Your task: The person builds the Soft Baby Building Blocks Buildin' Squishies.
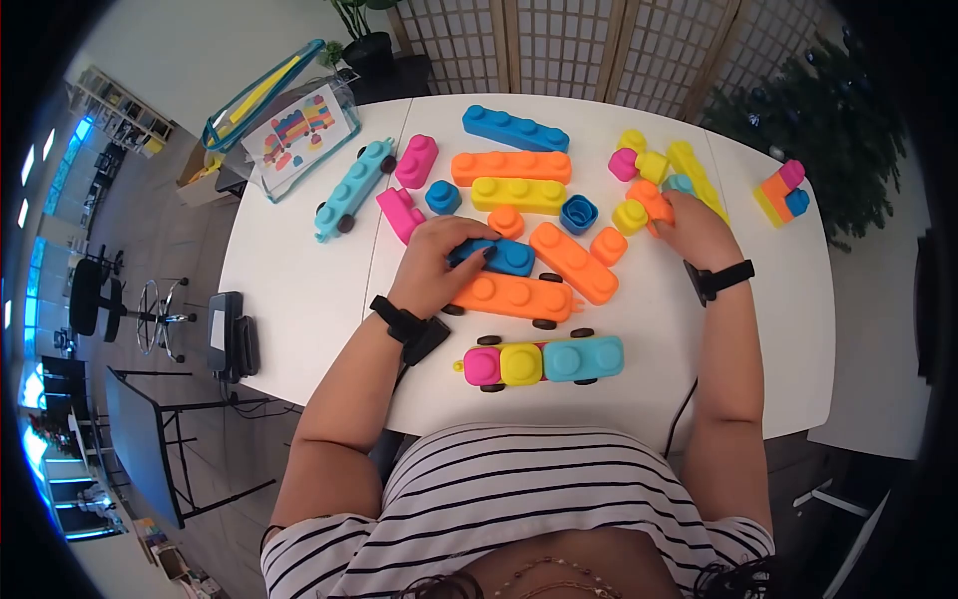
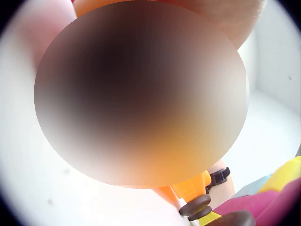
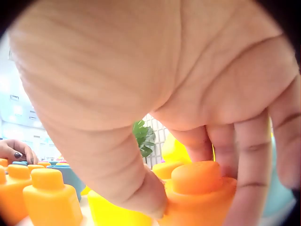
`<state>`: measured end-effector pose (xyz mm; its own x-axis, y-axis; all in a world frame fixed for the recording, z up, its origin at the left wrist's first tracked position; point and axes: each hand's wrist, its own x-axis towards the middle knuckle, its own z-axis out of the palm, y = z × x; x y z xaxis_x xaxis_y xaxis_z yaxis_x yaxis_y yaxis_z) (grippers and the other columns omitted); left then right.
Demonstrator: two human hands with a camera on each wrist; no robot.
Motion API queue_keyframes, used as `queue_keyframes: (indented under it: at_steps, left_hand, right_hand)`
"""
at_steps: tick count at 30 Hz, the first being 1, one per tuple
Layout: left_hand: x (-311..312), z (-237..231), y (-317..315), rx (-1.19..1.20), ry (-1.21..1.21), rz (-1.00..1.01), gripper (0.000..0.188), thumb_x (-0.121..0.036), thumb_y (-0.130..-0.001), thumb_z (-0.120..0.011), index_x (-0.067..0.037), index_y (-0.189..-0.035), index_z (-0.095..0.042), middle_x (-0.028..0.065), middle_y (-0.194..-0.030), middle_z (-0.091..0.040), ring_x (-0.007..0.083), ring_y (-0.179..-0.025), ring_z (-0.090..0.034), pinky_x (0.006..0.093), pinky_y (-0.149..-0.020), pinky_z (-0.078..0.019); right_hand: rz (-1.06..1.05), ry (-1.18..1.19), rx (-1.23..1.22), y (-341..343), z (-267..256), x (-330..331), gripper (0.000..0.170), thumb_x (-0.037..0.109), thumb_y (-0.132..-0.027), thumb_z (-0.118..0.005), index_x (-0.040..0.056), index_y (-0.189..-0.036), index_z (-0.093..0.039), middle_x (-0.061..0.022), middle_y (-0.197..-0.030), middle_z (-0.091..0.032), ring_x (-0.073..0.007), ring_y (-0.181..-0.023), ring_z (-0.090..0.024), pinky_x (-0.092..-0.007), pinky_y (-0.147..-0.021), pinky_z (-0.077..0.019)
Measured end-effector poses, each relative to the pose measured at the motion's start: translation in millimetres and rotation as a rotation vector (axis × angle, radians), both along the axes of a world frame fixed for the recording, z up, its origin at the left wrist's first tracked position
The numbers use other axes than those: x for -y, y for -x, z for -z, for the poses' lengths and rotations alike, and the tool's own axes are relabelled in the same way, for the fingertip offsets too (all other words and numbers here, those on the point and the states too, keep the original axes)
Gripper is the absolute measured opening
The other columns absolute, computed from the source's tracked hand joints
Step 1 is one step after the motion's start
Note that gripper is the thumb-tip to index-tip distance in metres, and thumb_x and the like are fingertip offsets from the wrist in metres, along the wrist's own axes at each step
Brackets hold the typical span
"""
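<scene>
In the head view my left hand (image 1: 431,262) grips a blue building block (image 1: 511,258), thumb on its near side and fingers over its far side. Just below that block is an orange wheeled block base (image 1: 514,298), partly under the hand in this view. On the right, my right hand (image 1: 701,236) pinches an orange block (image 1: 651,198) between thumb and fingers. Close beside it is a yellow block (image 1: 630,217). From the right wrist, the thumb and fingers show on either side of the orange block (image 3: 197,188). The left wrist view is mostly blurred out.
A finished-looking car of pink, yellow and teal blocks (image 1: 544,361) stands near the front. Long blue (image 1: 516,129), orange (image 1: 511,167) and yellow (image 1: 518,195) blocks lie at the back. A teal wheeled base (image 1: 354,190) is at left, a small stack (image 1: 780,195) far right.
</scene>
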<state>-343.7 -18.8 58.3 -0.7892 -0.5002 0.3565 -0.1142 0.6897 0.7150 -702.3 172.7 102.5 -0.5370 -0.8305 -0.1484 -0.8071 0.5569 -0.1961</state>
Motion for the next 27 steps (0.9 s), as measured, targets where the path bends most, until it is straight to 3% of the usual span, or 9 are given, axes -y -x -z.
queue_keyframes:
  at_steps: [2, 6, 14, 19, 21, 22, 24, 25, 27]
  left_hand:
    - [-1, -1, 0, 0.006, 0.006, 0.0, 0.026, -0.001, -0.091, -0.08, -0.003, -0.117, -0.081, 0.015, -0.118, -0.082, 0.0342, -0.107, -0.075, 0.0417, -0.095, -0.0591]
    - [1, -2, 0, 0.004, 0.015, 0.01, 0.026, -0.002, -0.091, -0.08, -0.003, -0.117, -0.081, 0.0153, -0.117, -0.082, 0.0342, -0.108, -0.075, 0.0415, -0.094, -0.0597]
    - [4, 2, -3, 0.002, 0.01, 0.031, 0.03, 0.0, -0.092, -0.077, -0.005, -0.122, -0.08, 0.0149, -0.12, -0.081, 0.0335, -0.109, -0.074, 0.0406, -0.095, -0.0592]
    - [3, -4, -3, 0.05, -0.034, 0.029, 0.031, 0.001, -0.093, -0.076, -0.006, -0.124, -0.08, 0.0135, -0.121, -0.08, 0.0322, -0.112, -0.073, 0.039, -0.096, -0.0585]
    - [3, -1, -5, 0.033, 0.011, 0.029, 0.031, 0.001, -0.093, -0.075, -0.006, -0.123, -0.08, 0.0133, -0.12, -0.08, 0.0323, -0.112, -0.073, 0.0394, -0.096, -0.058]
    - [3, 0, -5, 0.036, 0.005, 0.031, 0.031, 0.001, -0.093, -0.075, -0.006, -0.123, -0.08, 0.0133, -0.12, -0.08, 0.0323, -0.112, -0.073, 0.0394, -0.096, -0.058]
    - [3, 0, -2, 0.012, -0.001, 0.019, 0.028, -0.003, -0.092, -0.08, -0.004, -0.12, -0.08, 0.0155, -0.115, -0.081, 0.035, -0.108, -0.074, 0.0428, -0.094, -0.0601]
    - [2, -1, -2, 0.011, -0.001, 0.019, 0.028, -0.003, -0.092, -0.08, -0.004, -0.12, -0.08, 0.0155, -0.115, -0.081, 0.035, -0.108, -0.074, 0.0428, -0.094, -0.0601]
    - [1, -4, -2, 0.01, -0.002, 0.018, 0.028, -0.002, -0.092, -0.079, -0.003, -0.12, -0.08, 0.0156, -0.116, -0.081, 0.035, -0.108, -0.074, 0.0426, -0.094, -0.06]
  right_hand:
    - [-0.059, 0.066, 0.048, 4, 3, -2, 0.054, 0.027, -0.097, -0.079, -0.0003, -0.143, -0.066, -0.024, -0.134, -0.075, -0.0415, -0.12, -0.074, -0.0474, -0.103, -0.0591]
    - [-0.053, 0.034, -0.002, 6, 14, 2, 0.053, 0.023, -0.096, -0.079, -0.0015, -0.141, -0.066, -0.0241, -0.13, -0.075, -0.0411, -0.118, -0.074, -0.0476, -0.102, -0.0592]
    - [-0.001, -0.141, 0.014, -5, -32, -21, 0.048, 0.028, -0.085, -0.082, -0.0014, -0.121, -0.071, -0.0242, -0.111, -0.078, -0.042, -0.107, -0.076, -0.0501, -0.092, -0.0601]
    - [-0.037, 0.047, 0.064, -16, -76, -55, 0.049, 0.022, -0.081, -0.081, -0.0012, -0.123, -0.069, -0.0217, -0.108, -0.077, -0.039, -0.095, -0.074, -0.0441, -0.086, -0.0583]
    - [-0.083, 0.134, 0.318, -39, -102, -62, 0.05, 0.017, -0.082, -0.079, 0.0008, -0.127, -0.065, -0.0185, -0.112, -0.074, -0.035, -0.096, -0.071, -0.041, -0.086, -0.0576]
    - [-0.081, 0.129, 0.321, -46, -103, -67, 0.05, 0.017, -0.082, -0.079, 0.0008, -0.127, -0.065, -0.0185, -0.112, -0.074, -0.035, -0.096, -0.071, -0.041, -0.086, -0.0576]
    - [-0.434, 0.258, 0.386, -55, -105, -74, 0.05, 0.014, -0.082, -0.079, 0.0038, -0.128, -0.062, -0.0159, -0.116, -0.07, -0.0315, -0.101, -0.068, -0.0385, -0.088, -0.0568]
    - [-0.511, 0.194, 0.43, -60, -107, -73, 0.051, 0.015, -0.08, -0.079, 0.0042, -0.127, -0.062, -0.0163, -0.117, -0.068, -0.0339, -0.109, -0.067, -0.0405, -0.092, -0.0566]
    - [-0.592, 0.187, 0.462, -77, -105, -70, 0.052, 0.014, -0.079, -0.079, 0.0037, -0.128, -0.062, -0.0167, -0.117, -0.068, -0.0363, -0.108, -0.067, -0.0421, -0.092, -0.0568]
